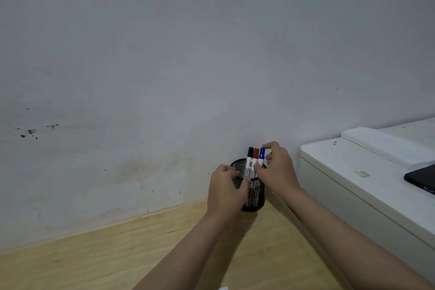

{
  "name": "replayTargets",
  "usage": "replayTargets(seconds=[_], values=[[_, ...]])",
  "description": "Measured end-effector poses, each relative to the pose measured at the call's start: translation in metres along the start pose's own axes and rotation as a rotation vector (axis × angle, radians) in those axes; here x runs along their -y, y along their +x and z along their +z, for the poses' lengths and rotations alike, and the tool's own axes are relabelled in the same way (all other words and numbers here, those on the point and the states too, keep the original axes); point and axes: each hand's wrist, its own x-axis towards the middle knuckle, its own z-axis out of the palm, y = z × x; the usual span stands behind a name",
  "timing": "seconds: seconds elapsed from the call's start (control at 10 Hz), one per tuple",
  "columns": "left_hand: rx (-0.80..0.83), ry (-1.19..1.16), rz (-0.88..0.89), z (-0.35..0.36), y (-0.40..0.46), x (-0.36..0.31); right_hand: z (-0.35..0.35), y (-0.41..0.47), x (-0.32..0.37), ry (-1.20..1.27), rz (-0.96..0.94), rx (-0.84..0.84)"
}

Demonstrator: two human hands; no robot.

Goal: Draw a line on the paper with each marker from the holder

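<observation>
While curled, fingers [266, 148] around blue marker [261, 153]

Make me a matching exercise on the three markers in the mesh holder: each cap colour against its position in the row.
Column one:
1. black-capped white marker
2. red-capped white marker
3. blue-capped white marker

Column two:
A. middle of the row
B. nearest the right hand
C. nearest the left hand

Pairs: 1-C, 2-A, 3-B.
</observation>
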Motion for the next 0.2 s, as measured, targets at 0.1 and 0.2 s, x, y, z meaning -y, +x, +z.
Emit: replayTargets(seconds=[0.1,0.2], values=[[0.076,0.009,-0.006,-0.007,0.000,-0.004,-0.004,-0.002,0.004,-0.028,0.051,0.054],[0.098,-0.023,0.018,-0.017,-0.005,-0.009,-0.017,-0.009,0.017,0.017,0.033,-0.020]])
